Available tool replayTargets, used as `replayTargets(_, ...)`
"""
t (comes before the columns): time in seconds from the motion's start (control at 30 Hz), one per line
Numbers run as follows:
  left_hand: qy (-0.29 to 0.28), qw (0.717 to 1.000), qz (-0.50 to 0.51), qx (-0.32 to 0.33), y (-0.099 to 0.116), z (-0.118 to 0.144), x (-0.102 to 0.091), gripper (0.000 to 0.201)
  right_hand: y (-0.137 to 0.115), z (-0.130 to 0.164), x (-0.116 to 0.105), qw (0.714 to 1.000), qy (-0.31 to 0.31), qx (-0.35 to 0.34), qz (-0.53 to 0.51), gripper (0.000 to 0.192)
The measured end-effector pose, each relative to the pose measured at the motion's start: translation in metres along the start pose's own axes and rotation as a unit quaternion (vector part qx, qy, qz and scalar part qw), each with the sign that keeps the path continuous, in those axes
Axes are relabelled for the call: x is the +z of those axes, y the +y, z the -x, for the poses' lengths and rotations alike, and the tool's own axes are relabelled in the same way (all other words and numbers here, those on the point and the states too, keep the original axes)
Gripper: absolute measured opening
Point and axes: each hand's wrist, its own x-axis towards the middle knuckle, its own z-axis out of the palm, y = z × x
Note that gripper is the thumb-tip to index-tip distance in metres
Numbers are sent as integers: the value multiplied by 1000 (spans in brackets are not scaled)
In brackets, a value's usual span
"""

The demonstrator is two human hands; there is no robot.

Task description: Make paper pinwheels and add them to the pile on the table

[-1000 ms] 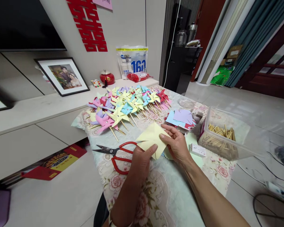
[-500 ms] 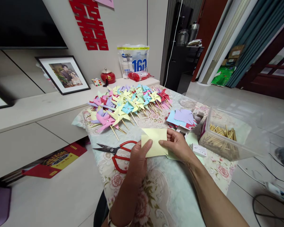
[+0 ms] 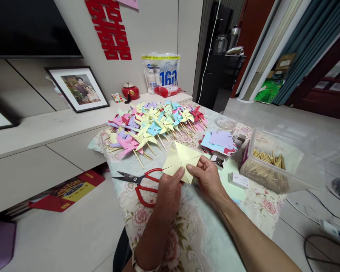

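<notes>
View: head, looking forward and down at the table.
Paper: a pale yellow square (image 3: 179,155), tilted on its corner, slits running in from some corners; held up over the middle of the near half of the table.
Left hand: the left hand (image 3: 169,189) pinches the paper's lower left part, thumb on its face, fingers curled behind; a pale band (image 3: 135,260) circles the wrist.
Right hand: the right hand (image 3: 211,177) grips the lower right side the same way, its thumb near the other thumb; its fingers are bent and partly hidden.
Scissors: red-handled scissors (image 3: 136,180) lie left of the left hand, blades slightly apart and pointing left; whether a handle touches the hand, I cannot tell.
Pinwheels: a crowd of finished pinwheels (image 3: 154,129) on sticks, yellow, pink, blue, purple and red, covers the far part of the table.
Cut sheets: a stack (image 3: 221,139), purple and blue uppermost, beyond the right hand.
Boxes: a small open box (image 3: 217,161) of tiny dark pieces stands just in front of the stack; a white box (image 3: 239,180) lies on green sheets (image 3: 229,170).
Tub: a clear tub (image 3: 260,180) of short sticks (image 3: 274,160) stands at the right edge.
Cloth: a floral cloth (image 3: 209,226) underlies everything.
Cabinet: the low cabinet (image 3: 68,130) behind bears a framed photo (image 3: 79,89), a red pot (image 3: 130,91) and a bag (image 3: 161,71).
</notes>
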Motion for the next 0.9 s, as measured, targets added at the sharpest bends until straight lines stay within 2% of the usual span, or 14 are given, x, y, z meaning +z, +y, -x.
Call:
replayTargets(0.1, 33, 999, -1, 21, -1, -1, 1, 57, 5, 0, 1, 1000, -27, 6, 6, 45)
replayTargets(0.23, 71, 997, -4, 41, 0, -4, -1, 49, 4, -1, -5, 997, -44, 2, 61, 42)
replayTargets(0.3, 97, 994, -4, 49, 2, -5, -2, 46, 1, -2, -11, 992, -19, -40, 119, 37)
replayTargets(0.37, 119, 992, -7, 51, 3, -6, -4, 47, -4, -1, -16, 972, 8, -122, 200, 29)
replayTargets(0.43, 131, 990, -13, 48, 5, -7, -5, 47, -10, 0, -19, 924, -3, -234, 303, 20)
replayTargets(0.53, 140, 989, -30, 46, 7, -6, -5, 41, -17, 2, -20, 811, -79, -373, 443, 19)
replayTargets(0.57, 142, 988, -38, 49, 8, -6, -5, 38, -18, 2, -20, 777, -107, -396, 477, 23)
replayTargets(0.63, 139, 988, -48, 57, 8, -6, -7, 32, -19, 3, -19, 727, -149, -413, 527, 29)
replayTargets(0.7, 131, 989, -40, 61, 8, -6, -8, 30, -18, 3, -18, 692, -171, -414, 566, 30)
replayTargets(0.77, 119, 991, -26, 56, 6, -7, -10, 32, -17, 4, -18, 669, -176, -409, 596, 26)
replayTargets(0.9, 102, 994, -12, 44, 6, -7, -11, 35, -17, 7, -16, 654, -172, -397, 621, 16)
